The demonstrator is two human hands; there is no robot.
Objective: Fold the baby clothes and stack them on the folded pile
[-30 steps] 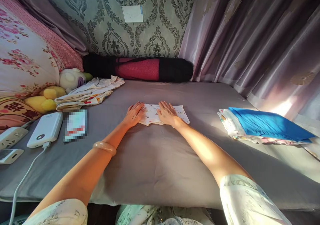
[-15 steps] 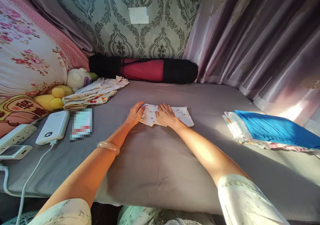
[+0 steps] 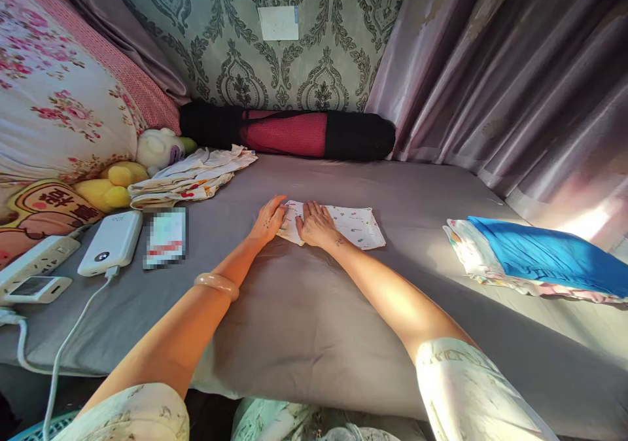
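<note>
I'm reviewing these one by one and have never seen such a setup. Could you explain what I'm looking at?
No machine here: one head-worn camera looks forward and down at a person's bare left hand and right hand. The right lies flat on a white printed cloth; the left touches its left end. Neither seems to grip it. On the gray sheet are also a blue-topped stack of folded cloth at right, and a pale cloth pile and white power strip at left.
</note>
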